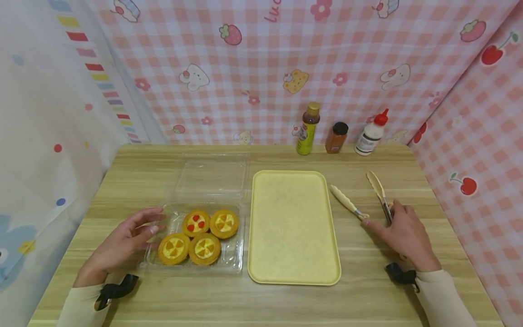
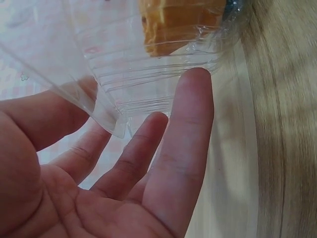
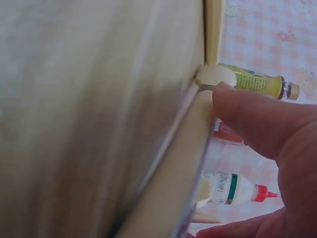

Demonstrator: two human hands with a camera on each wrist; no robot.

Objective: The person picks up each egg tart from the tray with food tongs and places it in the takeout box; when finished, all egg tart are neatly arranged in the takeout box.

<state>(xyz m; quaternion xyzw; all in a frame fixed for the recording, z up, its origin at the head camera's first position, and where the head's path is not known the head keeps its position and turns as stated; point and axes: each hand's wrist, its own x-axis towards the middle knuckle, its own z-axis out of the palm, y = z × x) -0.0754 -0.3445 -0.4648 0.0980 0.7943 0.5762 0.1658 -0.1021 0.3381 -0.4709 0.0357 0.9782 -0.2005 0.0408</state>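
A clear plastic clamshell box lies with its lid folded back. Several tarts sit in it: one tart with red pieces, the others, like the front-left tart, topped with orange wedges. My left hand is at the box's left side, its fingers loosely extended along the transparent wall; whether they touch it is hard to tell. With its thumb on one arm and fingers at the other, my right hand holds spread cream-tipped tongs. Their handle end is partly hidden by the hand.
A pale yellow tray lies between the box and the tongs. Along the back edge stand a yellow-labelled bottle, a black-lidded spice jar and a red-tipped white squeeze bottle. Patterned cloth hangs behind and at both sides.
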